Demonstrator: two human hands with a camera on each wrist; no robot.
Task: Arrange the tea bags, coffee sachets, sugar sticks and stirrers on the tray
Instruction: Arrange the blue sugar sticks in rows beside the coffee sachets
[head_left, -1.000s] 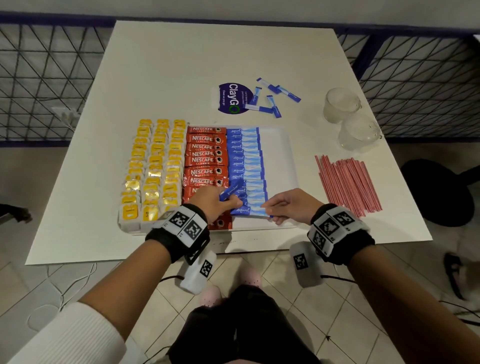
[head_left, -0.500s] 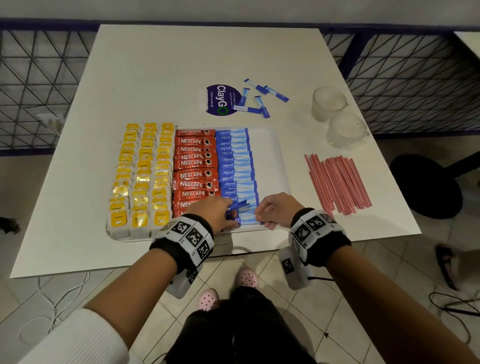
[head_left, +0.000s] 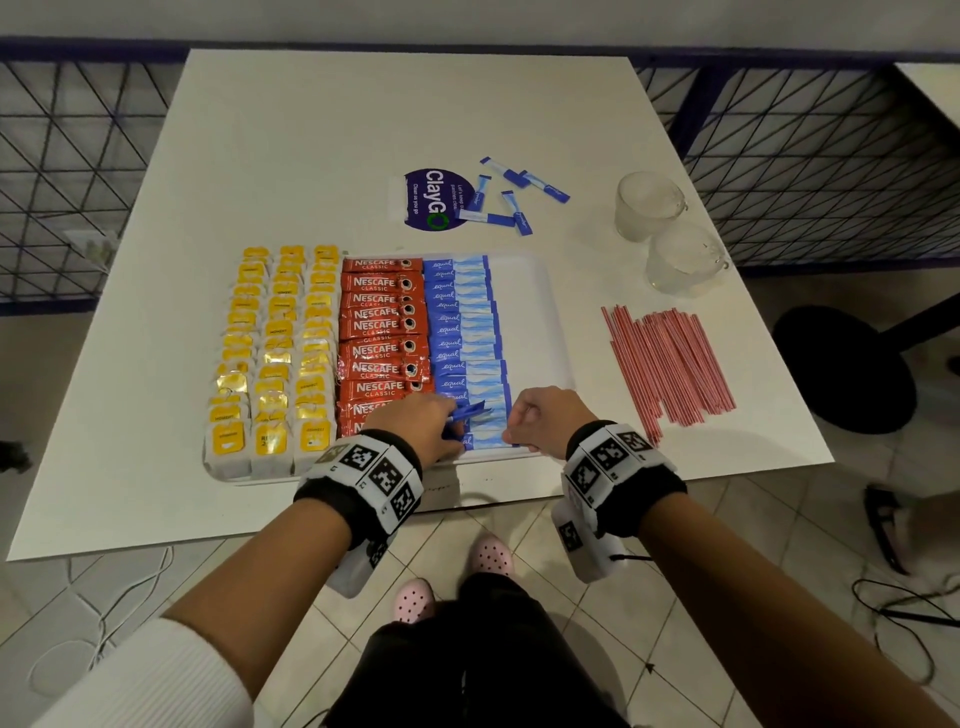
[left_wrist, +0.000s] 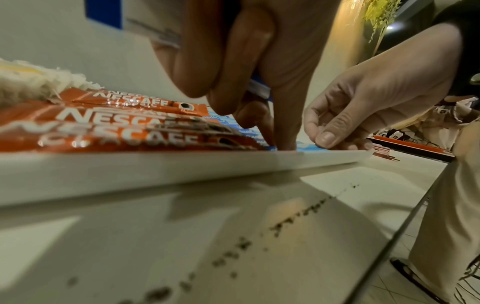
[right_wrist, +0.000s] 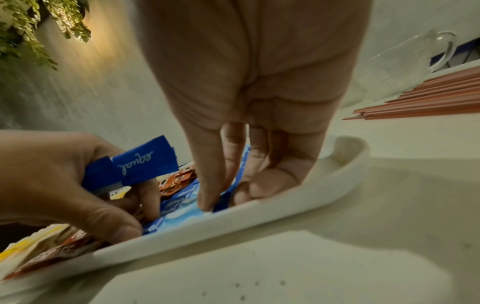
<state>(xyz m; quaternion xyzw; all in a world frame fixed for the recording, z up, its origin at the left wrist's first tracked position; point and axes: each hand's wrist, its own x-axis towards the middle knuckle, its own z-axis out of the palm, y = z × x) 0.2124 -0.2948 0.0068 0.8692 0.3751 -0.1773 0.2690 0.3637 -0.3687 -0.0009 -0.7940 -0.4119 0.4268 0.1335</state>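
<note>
A white tray (head_left: 524, 312) holds rows of yellow tea bags (head_left: 275, 353), red coffee sachets (head_left: 382, 332) and a column of blue sugar sticks (head_left: 462, 332). At the column's near end my left hand (head_left: 415, 421) grips a few spare sugar sticks (right_wrist: 140, 166) and presses one fingertip (left_wrist: 285, 144) on the lowest stick. My right hand (head_left: 545, 421) pinches the right end of that lowest stick (right_wrist: 221, 201) just inside the tray's front rim (left_wrist: 182, 164). Red stirrers (head_left: 670, 364) lie on the table right of the tray.
Several loose sugar sticks (head_left: 509, 195) lie behind the tray beside a round purple sticker (head_left: 431, 200). Two glass mugs (head_left: 649, 205) stand at the back right. The tray's right strip is bare. The table's front edge runs just under my wrists.
Both hands have drawn nearer to the tray's front rim, and the stick between them now lies flat at the near end of the blue column.
</note>
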